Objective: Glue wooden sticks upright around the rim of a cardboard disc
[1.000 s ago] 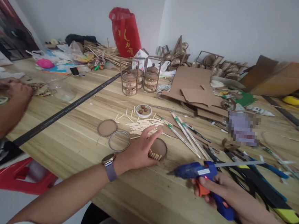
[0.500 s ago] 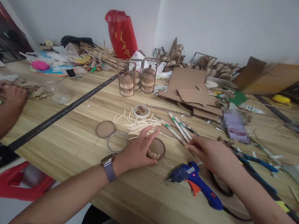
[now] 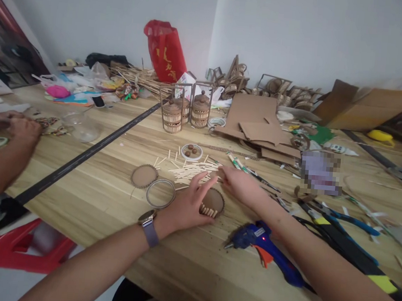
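Observation:
My left hand (image 3: 188,204) reaches around the left side of a round cardboard base (image 3: 215,199), its thumb and fingers spread apart. A short row of small upright sticks (image 3: 208,211) stands along the near edge of that base. My right hand (image 3: 242,184) has its fingers drawn together at the right end of a pile of short pale sticks (image 3: 194,171); whatever is between the fingertips is hidden. Below my right forearm lies a blue glue gun (image 3: 262,243) with a small red light, nozzle pointing left. Another round base (image 3: 144,176) and a ring (image 3: 160,193) lie left of my left hand.
A white ring holding several brown beads (image 3: 192,152) sits beyond the sticks. Lidded miniature baskets (image 3: 172,116) stand farther back, with cardboard sheets (image 3: 250,115) to their right. Blue-handled pliers (image 3: 353,223) lie at right. Another person's hands (image 3: 23,129) work at far left.
My right hand has moved left, from beside the green-and-white strips to the pile of pale sticks. My left hand keeps its pose at the base. The view has shifted slightly.

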Available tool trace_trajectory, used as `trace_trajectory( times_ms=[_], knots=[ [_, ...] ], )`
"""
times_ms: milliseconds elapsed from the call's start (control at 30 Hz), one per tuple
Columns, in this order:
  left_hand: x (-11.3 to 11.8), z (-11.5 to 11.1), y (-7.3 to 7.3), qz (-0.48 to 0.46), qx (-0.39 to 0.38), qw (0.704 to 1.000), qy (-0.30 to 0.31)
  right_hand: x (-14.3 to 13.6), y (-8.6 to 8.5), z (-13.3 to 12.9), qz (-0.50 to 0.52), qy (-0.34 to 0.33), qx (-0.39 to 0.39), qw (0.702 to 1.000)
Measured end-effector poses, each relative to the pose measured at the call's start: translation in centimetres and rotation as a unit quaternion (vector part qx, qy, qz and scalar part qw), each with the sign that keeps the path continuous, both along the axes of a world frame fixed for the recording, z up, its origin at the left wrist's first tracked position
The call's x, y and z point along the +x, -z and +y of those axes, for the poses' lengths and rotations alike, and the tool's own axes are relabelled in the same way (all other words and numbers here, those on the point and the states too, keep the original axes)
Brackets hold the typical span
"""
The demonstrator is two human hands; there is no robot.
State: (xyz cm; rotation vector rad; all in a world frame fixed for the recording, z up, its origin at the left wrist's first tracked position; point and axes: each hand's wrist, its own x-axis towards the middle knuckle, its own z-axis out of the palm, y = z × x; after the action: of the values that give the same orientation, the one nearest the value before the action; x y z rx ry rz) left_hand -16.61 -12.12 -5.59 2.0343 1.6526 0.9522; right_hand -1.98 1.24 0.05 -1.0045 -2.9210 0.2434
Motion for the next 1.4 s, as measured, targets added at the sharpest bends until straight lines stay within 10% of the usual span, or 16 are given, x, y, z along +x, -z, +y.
trace_trajectory(
  times_ms=[333,1400],
  knots=[
    [0.0,0.1,-0.5,-0.004,-0.006,1.0,0.001,4.8,0.6,-4.5,0.16,-0.021,-0.276,0.947],
    [-0.1,0.0,-0.5,0.011,-0.004,1.0,0.006,3.6,0.5,-5.8,0.08,-0.12,-0.131,0.981]
  ],
)
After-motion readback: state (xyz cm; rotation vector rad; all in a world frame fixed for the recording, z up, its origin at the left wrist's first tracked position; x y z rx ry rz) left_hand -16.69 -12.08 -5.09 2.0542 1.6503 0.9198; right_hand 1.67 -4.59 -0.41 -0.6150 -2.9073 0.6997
